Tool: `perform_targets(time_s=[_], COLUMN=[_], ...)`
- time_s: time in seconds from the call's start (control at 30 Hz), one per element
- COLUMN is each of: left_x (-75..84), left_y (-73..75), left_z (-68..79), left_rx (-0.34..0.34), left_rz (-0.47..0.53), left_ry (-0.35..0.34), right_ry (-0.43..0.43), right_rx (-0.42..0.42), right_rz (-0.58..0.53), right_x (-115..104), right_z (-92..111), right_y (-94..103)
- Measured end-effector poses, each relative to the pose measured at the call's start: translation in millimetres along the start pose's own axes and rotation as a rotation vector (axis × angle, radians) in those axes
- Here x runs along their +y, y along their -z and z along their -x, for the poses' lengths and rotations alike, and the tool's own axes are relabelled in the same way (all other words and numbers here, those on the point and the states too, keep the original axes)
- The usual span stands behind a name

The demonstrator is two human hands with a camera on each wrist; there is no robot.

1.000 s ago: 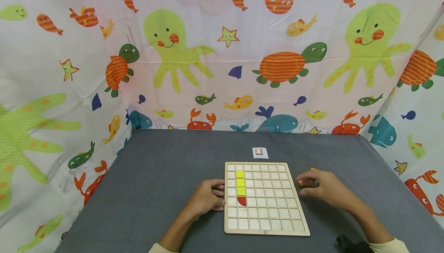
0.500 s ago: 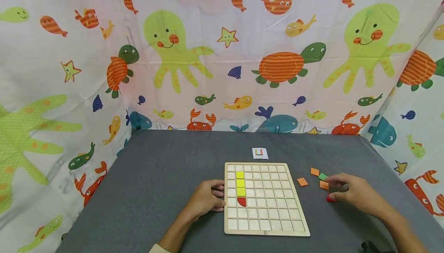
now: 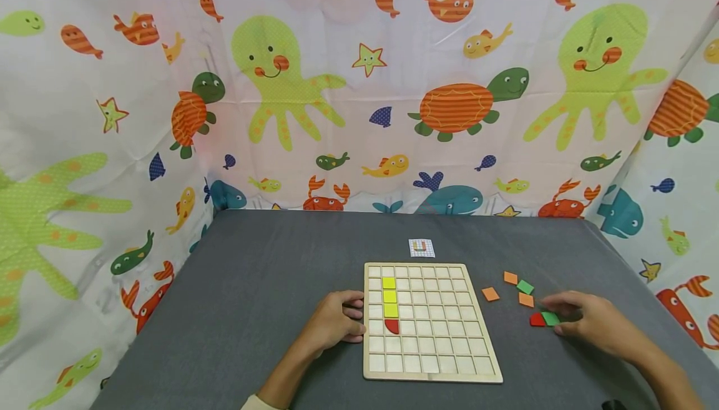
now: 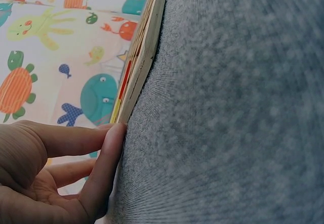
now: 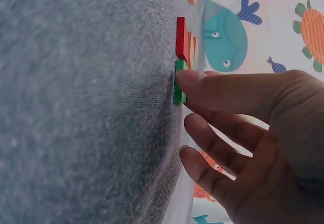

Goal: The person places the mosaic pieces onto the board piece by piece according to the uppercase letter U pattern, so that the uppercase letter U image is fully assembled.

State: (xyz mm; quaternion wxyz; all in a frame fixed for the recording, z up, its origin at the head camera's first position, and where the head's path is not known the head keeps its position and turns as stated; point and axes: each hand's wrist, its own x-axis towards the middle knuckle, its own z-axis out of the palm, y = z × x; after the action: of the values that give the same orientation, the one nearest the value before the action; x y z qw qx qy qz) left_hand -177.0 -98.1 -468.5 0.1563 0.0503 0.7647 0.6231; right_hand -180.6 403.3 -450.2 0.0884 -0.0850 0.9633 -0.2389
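Note:
A wooden grid board (image 3: 429, 363) lies on the grey table, with several yellow squares (image 3: 390, 296) in one column and a red quarter-round tile (image 3: 392, 326) just below them. My left hand (image 3: 335, 319) holds the board's left edge; in the left wrist view, thumb and fingertip meet at its side. To the right of the board, my right hand (image 3: 598, 324) has its thumb and forefinger around a green tile (image 3: 550, 319). A red tile (image 3: 537, 319) lies right beside that one. In the right wrist view, the thumb (image 5: 195, 78) presses on the green tile's side.
Between the board and my right hand lie orange tiles (image 3: 490, 294) and another green tile (image 3: 525, 287). A small card (image 3: 421, 248) with a printed coloured pattern sits behind the board. A sea-animal curtain (image 3: 348, 85) surrounds the table's back and sides.
My right hand has moved from beside the board, past the orange tiles and the red tile, to the green tile farther right, uncovering the loose tiles. The left hand and board have stayed put.

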Motion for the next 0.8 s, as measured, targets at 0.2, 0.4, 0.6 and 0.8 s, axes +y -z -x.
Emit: perform_targets(time_s=[0.2, 0.4, 0.6, 0.8], left_x=[-0.4, 0.1, 0.3, 0.0], left_y=[-0.1, -0.3, -0.4, 0.1], left_z=[-0.1, 0.0, 0.4, 0.6], left_rx=[-0.001, 0.0, 0.003, 0.001], left_rz=[0.004, 0.003, 0.0, -0.002], left_ry=[-0.003, -0.003, -0.006, -0.003], right_ry=[-0.039, -0.075, -0.077, -0.075], right_rx=[-0.011, -0.031, -0.03, -0.033], right_rz=[0.027, 0.016, 0.027, 0.025], right_x=[1.0, 0.8, 1.4, 0.4], right_z=[1.1, 0.5, 0.5, 0.3], right_y=[0.7, 0.8, -0.1, 0.8])
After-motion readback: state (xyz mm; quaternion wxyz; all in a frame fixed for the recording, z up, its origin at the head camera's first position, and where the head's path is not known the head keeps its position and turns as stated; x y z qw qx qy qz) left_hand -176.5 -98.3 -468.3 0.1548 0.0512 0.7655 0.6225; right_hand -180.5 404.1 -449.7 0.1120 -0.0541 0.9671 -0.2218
